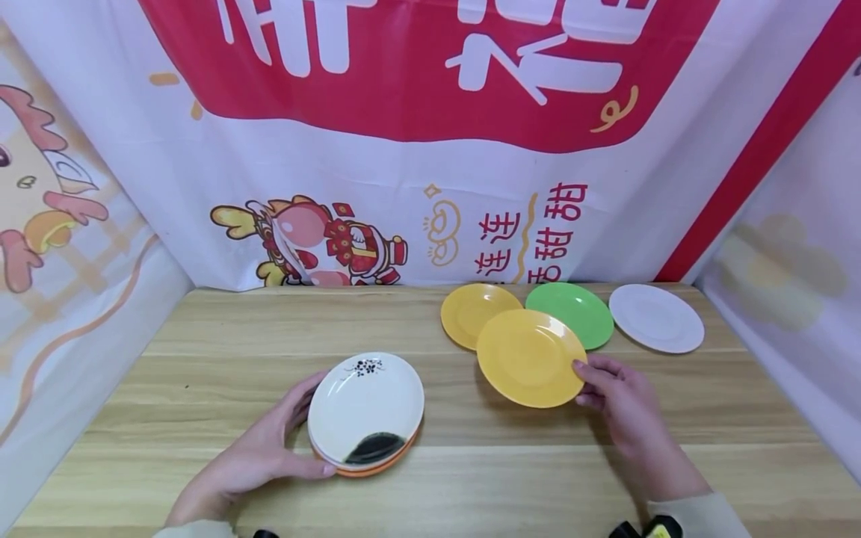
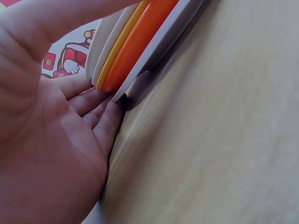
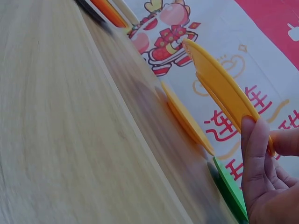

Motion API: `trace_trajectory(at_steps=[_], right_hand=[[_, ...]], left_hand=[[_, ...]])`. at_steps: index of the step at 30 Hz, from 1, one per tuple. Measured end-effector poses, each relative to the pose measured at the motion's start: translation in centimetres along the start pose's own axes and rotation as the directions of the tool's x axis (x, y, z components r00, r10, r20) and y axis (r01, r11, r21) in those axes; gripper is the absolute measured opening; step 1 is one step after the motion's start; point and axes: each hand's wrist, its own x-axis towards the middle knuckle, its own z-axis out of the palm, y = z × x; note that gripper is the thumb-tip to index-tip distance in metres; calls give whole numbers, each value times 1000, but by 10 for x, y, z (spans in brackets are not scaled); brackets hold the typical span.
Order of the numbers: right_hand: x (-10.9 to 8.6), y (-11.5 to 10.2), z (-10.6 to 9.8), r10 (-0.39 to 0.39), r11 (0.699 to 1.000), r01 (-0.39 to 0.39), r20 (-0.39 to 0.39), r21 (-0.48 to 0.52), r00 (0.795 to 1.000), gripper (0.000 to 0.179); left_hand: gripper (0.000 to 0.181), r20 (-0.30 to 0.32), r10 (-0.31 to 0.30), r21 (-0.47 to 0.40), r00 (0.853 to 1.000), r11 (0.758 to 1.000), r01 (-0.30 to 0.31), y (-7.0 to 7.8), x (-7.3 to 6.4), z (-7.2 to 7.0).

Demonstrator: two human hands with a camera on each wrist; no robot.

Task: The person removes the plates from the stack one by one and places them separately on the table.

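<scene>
My right hand (image 1: 622, 396) pinches a yellow plate (image 1: 531, 359) by its right rim, thumb on top and fingers beneath. In the right wrist view this plate is tilted and raised off the table. My left hand (image 1: 269, 441) holds the left side of a stack of plates (image 1: 366, 411), its thumb at the near edge and its fingers at the far side. The top plate is white with black flowers and a dark patch. In the left wrist view an orange plate (image 2: 140, 46) and other white and yellow rims show below it.
Along the back of the wooden table (image 1: 471, 486) lie another yellow plate (image 1: 471, 310), a green plate (image 1: 578, 314) and a white plate (image 1: 655, 317). A printed cloth (image 1: 377, 172) hangs right behind them, with more cloth at both sides.
</scene>
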Motion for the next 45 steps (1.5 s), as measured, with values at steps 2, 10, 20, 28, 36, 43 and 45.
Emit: trace_trajectory(at_steps=[2,10,20,28,36,43,45], right_hand=[[1,0,-5,6,1000,-6,-4,9,1000,8],[1,3,-27,-2,999,3,-22,45,1000,8],[3,9,-58,-19,996,23,-38,90,999,14],[5,11,-80,9,990,2,-73,139,997,17],[10,14,-95,8,986,7,-88,168,996,14],[12,16,-111,3,986,12,-91,165,996,19],[12,16,-117,1,986,14,-87,166,996,20]], left_hand=[[115,-1,1,-2,1000,1000,-1,0,0,0],[115,6,26,-44,1000,999,-26,2,-1,1],[116,7,15,-40,1000,999,-15,1,0,0],[116,7,5,-43,1000,999,-5,-1,-2,0],[116,8,-7,-49,1000,999,8,0,-1,0],[117,3,-12,-49,1000,999,12,0,-2,1],[117,2,-12,-52,1000,999,12,1,-3,1]])
